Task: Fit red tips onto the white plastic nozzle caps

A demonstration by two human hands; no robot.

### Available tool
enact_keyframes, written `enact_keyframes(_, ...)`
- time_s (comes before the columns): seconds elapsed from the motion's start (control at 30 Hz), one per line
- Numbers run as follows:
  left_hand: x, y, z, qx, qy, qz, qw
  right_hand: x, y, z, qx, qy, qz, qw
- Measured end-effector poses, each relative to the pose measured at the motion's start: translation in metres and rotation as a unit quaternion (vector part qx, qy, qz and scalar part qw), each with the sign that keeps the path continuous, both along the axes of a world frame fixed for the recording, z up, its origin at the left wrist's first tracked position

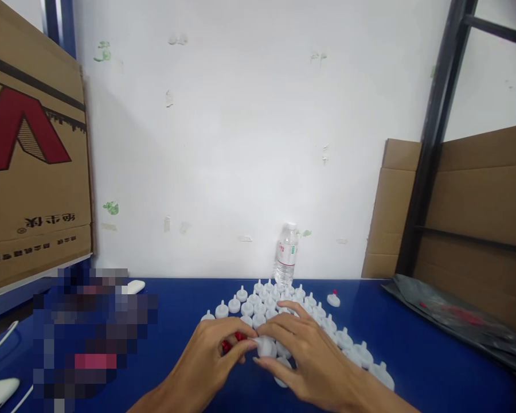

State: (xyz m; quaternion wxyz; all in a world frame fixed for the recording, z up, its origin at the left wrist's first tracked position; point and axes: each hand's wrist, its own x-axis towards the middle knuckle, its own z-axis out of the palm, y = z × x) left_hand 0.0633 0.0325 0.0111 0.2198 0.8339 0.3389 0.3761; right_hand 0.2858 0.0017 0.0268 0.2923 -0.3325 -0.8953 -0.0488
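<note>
**A:** Both hands are low and central, meeting over the blue table (413, 344). The left hand (210, 358) is curled, with small red pieces (233, 341) tucked under its fingers, the fingertips closed loosely around them.

**B:** And the right hand (309, 355)?

**A:** Pinching a white cap (266, 346) between thumb and forefinger, right where the two hands touch. Fingers closed snugly on it, the rest of the hand draped over more caps beneath.

**B:** So the cap sits at the near edge of that big cluster?

**A:** Exactly. The cluster of white caps (279, 301) spreads away from the hands toward the wall and trails off to the right along the table. One cap with a red tip (333, 299) stands apart, just right of the far end.

**B:** What's behind it all?

**A:** A clear water bottle (286, 255) upright against the white wall, just beyond the cluster. A printed cardboard box (30, 160) far left, plain cardboard sheets (477, 218) leaning far right behind a black frame, and a dark plastic bag (451, 315) lying on the table's right side.
</note>
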Motion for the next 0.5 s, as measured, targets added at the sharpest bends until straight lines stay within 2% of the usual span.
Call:
enact_keyframes(0.13, -0.012, 0.005, 0.01, 0.082, 0.118, 0.005, 0.99, 0.004, 0.01, -0.004, 0.034, 0.028, -0.029, 0.999)
enact_keyframes(0.27, -0.025, 0.011, 0.016, 0.078, 0.235, 0.006, 0.969, 0.014, 0.016, 0.0, 0.049, 0.048, -0.058, 0.996)
enact_keyframes(0.5, -0.025, 0.016, 0.001, 0.058, 0.268, 0.018, 0.962, 0.013, 0.013, -0.001, 0.049, 0.042, -0.045, 0.997)
